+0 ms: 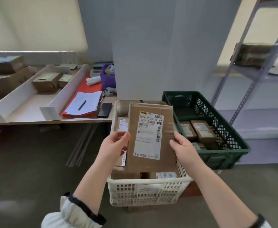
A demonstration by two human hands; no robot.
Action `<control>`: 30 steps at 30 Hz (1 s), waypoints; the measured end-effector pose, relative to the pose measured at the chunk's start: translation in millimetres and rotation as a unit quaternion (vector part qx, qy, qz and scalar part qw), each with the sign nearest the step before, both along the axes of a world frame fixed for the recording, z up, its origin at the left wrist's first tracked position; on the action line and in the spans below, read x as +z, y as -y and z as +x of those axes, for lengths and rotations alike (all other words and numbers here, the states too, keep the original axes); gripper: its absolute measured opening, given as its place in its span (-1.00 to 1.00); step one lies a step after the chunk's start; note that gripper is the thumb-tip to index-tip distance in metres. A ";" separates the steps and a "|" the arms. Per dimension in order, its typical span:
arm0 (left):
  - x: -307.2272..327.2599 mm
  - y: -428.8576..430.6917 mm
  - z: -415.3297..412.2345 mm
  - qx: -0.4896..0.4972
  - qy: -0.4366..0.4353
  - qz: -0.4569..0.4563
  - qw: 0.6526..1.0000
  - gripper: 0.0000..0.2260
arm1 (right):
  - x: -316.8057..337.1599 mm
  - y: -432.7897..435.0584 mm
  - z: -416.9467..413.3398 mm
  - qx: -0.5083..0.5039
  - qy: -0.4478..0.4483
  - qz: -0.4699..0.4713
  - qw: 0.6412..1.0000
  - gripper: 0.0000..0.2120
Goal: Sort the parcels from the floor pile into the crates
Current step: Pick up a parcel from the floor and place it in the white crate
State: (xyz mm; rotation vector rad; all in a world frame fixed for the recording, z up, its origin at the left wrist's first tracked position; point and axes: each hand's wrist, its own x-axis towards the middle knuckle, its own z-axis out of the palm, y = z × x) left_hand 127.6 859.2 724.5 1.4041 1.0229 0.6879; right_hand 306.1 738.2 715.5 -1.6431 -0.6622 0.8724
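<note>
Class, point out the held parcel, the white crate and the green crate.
held parcel (pixel 149 137), head view, on its shipping label.
white crate (pixel 144 193), head view, on its near wall.
green crate (pixel 220 159), head view, on its near wall.

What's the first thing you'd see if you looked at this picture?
A brown cardboard parcel with a big white label is held up in the middle by the left hand and right hand, over a white crate full of boxes. A dark green crate sits to the right. On the table at the left lies a bright red folder.
</note>
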 end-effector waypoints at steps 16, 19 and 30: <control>-79.7 -39.3 101.5 -0.075 -0.078 -0.071 0.992 -0.86 | -62.4 -28.2 100.3 -0.033 -0.034 -0.130 0.990 -0.67; -111.8 -35.5 109.4 -0.056 -0.134 -0.110 0.983 -0.82 | -98.0 -35.9 112.0 0.010 -0.048 -0.194 0.980 -0.66; -161.0 -41.6 125.8 -0.012 -0.279 -0.108 0.954 -0.80 | -159.1 -64.3 134.7 0.104 -0.118 -0.280 0.947 -0.66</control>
